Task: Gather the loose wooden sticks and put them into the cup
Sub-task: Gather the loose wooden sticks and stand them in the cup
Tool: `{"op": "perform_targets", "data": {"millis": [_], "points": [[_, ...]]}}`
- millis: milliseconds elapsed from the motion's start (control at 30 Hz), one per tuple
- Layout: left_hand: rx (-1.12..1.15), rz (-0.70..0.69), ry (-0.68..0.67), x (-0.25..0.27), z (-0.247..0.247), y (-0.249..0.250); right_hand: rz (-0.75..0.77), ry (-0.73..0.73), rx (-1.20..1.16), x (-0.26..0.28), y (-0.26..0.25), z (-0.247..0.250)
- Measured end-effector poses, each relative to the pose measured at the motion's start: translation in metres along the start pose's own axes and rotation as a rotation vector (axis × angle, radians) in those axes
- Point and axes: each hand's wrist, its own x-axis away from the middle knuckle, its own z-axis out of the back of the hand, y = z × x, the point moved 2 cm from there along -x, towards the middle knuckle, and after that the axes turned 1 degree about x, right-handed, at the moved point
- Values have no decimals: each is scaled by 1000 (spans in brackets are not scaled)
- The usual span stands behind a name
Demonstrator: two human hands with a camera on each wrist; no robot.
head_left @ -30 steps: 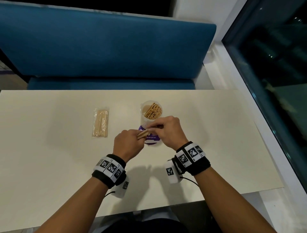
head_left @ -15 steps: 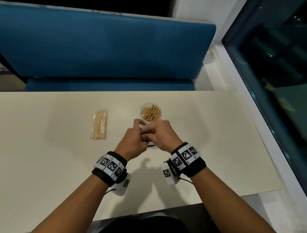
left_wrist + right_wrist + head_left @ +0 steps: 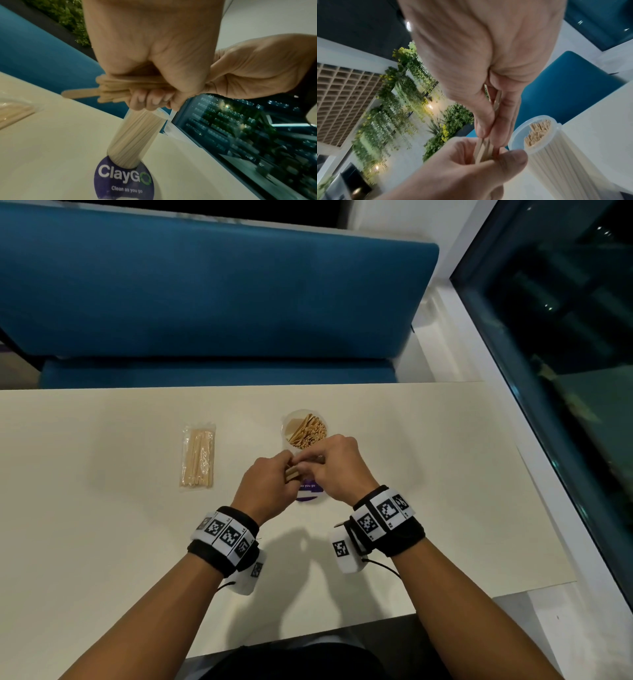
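A clear plastic cup (image 3: 306, 429) full of upright wooden sticks stands mid-table on a purple round sticker (image 3: 308, 491). Just in front of it, my left hand (image 3: 270, 484) grips a bundle of flat wooden sticks (image 3: 120, 88); one stick juts out to the left. My right hand (image 3: 334, 465) meets the left and pinches the bundle's other end (image 3: 483, 148) between thumb and fingers. The cup (image 3: 544, 136) stands right of the hands in the right wrist view, and below the left hand as the cup (image 3: 135, 138) in the left wrist view.
A sealed clear packet of sticks (image 3: 198, 457) lies on the cream table (image 3: 445, 474) to the left of the cup. A blue bench (image 3: 205, 285) runs behind the table. A dark window (image 3: 565, 337) lines the right side.
Both hands stay together in front of the cup; the bundle's end shows again between them, and the right hand has shifted slightly toward the cup.
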Motion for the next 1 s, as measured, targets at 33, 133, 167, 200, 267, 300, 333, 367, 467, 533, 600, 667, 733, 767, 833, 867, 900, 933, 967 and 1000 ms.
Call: {"op": "perform_targets", "data": {"millis": [33, 133, 167, 200, 267, 300, 333, 367, 467, 533, 600, 667, 733, 767, 833, 867, 900, 933, 967, 1000], "points": [[-70, 4, 5, -3, 0, 0, -5, -1, 13, -1, 0, 2], [-169, 20, -11, -10, -1, 2, -22, -58, 17, -5, -2, 1], [-163, 27, -8, -11, -1, 3, -28, -79, 20, -5, -3, 1], [-152, 23, 5, -13, -3, 1, -33, -90, 24, -4, -5, 0], [-91, 27, 4, -13, -3, -1, -43, -80, 16, -4, -6, 0], [-50, 29, -3, -13, -2, -1, -46, -65, 13, -4, -7, 1], [-15, 12, -9, -15, -2, -2, -49, -48, 22, -5, -8, 3], [15, -12, -16, -17, -1, -1, -53, -31, 36, -6, -9, 6], [109, -94, 25, -29, 6, 1, -42, 23, 70, -16, -12, 28], [143, -134, 80, -39, 14, -2, -31, 89, 76, -24, -15, 52], [162, -121, 124, -48, 15, -10, -25, 191, 55, -34, -16, 75], [177, -36, 153, -56, 11, -20, -20, 291, 76, -44, -16, 87], [141, 31, 130, -62, 3, -28, -19, 300, 168, -60, -14, 83], [128, 44, 102, -65, 0, -30, -18, 275, 248, -69, -12, 76], [141, 40, 55, -68, -7, -31, -9, 210, 398, -84, -8, 54], [142, 35, 49, -70, -10, -32, 7, 180, 452, -90, -7, 43], [141, 36, 50, -70, -12, -32, 36, 145, 514, -96, -6, 32], [147, 39, 55, -69, -14, -32, 78, 117, 580, -100, -7, 23], [160, 43, 57, -69, -16, -32, 123, 95, 643, -103, -6, 14], [171, 44, 58, -68, -18, -32, 163, 84, 692, -104, -4, 7]]}}
